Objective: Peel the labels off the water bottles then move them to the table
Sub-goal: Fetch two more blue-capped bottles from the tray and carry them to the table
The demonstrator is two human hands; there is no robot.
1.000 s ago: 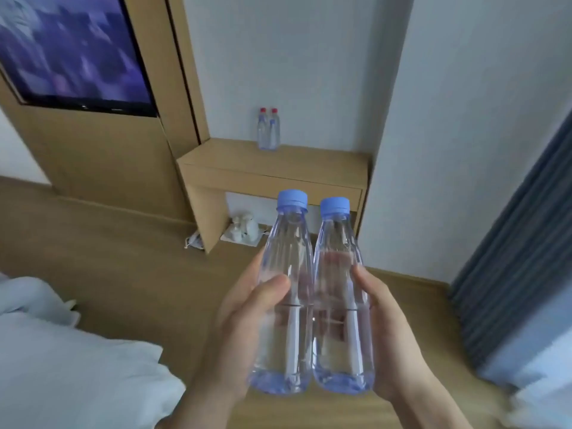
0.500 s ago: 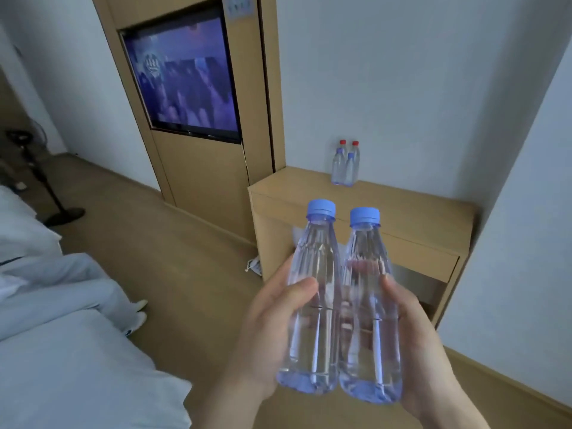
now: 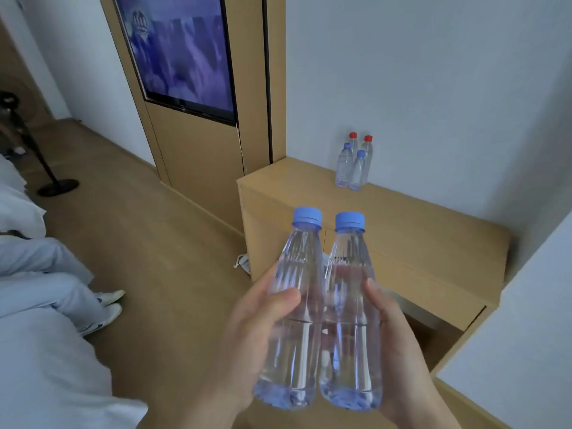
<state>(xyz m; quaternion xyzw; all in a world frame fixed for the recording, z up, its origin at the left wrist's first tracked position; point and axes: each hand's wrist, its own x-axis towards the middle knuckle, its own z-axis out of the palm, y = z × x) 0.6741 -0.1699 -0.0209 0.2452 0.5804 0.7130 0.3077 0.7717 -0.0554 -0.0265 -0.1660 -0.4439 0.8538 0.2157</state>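
Two clear water bottles with blue caps and no labels stand upright side by side in front of me. My left hand [image 3: 247,342] grips the left bottle [image 3: 294,305]; my right hand [image 3: 399,345] grips the right bottle [image 3: 349,308]. The bottles touch each other. Beyond them is a light wooden table [image 3: 402,230] against the wall. At its back stand several more clear bottles [image 3: 353,164], two with red caps and two with blue caps.
A wall-mounted TV [image 3: 179,48] in a wooden panel is at upper left. A seated person's legs and white shoes [image 3: 102,308] are at left, beside white bedding [image 3: 46,366]. A fan stand [image 3: 57,185] is on the wooden floor. A white wall corner [image 3: 520,335] juts in at right.
My view has swung and moved closer to the table. Both hands keep the same hold on the two bottles. Two blue-capped bottles on the table have come into view.
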